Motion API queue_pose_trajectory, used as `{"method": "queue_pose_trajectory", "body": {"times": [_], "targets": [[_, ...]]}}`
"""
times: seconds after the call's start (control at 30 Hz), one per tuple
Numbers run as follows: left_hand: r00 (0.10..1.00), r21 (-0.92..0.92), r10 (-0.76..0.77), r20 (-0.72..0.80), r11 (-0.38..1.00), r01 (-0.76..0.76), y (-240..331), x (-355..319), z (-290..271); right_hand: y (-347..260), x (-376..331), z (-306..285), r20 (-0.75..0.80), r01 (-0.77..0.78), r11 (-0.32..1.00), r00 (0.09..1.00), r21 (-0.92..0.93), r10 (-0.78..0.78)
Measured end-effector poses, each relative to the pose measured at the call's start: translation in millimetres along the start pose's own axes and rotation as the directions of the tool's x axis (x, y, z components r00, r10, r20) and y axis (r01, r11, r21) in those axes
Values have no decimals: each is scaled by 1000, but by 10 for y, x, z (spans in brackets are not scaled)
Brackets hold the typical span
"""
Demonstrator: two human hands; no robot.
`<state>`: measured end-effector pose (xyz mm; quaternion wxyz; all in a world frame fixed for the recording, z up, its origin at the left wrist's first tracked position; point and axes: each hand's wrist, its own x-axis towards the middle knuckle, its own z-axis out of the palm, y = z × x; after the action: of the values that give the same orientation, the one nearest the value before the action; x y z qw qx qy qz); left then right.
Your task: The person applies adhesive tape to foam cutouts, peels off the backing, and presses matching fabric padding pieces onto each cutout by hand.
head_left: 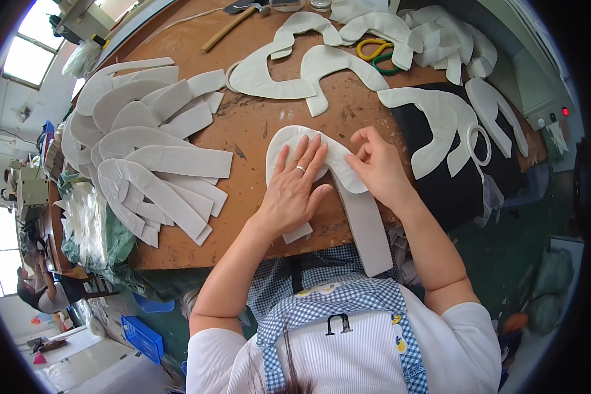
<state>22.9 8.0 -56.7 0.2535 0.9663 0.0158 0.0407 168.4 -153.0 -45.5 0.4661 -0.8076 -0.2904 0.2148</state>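
In front of me on the brown table lies a grey U-shaped foam piece (pixel 368 230) with a white curved fabric piece (pixel 284 139) over its rounded end. One straight leg of the foam reaches past the table's near edge. My left hand (pixel 292 180) presses flat on the fabric, fingers stretched out, a ring on one of them. At the right side of the curve, my right hand (pixel 379 167) is closed in a pinch at the fabric's edge. What sits between its fingertips is mostly hidden.
Several grey U-shaped foam pieces (pixel 184 164) overlap in a pile at left. White fabric pieces (pixel 348 65) lie at the back, beside yellow-and-green-handled scissors (pixel 377 56). A hammer (pixel 230 29) rests farther back. At right are a black cloth (pixel 433 197) and a white tape roll (pixel 471 146).
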Motion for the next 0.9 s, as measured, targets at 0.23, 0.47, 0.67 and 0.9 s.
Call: {"method": "queue_pose_trajectory", "body": {"times": [0.23,0.47,0.67,0.9], "targets": [[997,238,46,66,970,-60,34,0,23,80,-62,-17,11,-39,994,999,100,38],[994,226,73,82,970,-90,8,-29,33,-172,3,-24,62,136,848,991,-513,-121],[991,249,-100,-84,961,118,-56,-18,115,194,-136,332,281,540,646,838,-539,-467],[955,297,-241,-175,912,284,-286,78,95,169,-1033,-9,291,387,723,920,-572,-262]]}}
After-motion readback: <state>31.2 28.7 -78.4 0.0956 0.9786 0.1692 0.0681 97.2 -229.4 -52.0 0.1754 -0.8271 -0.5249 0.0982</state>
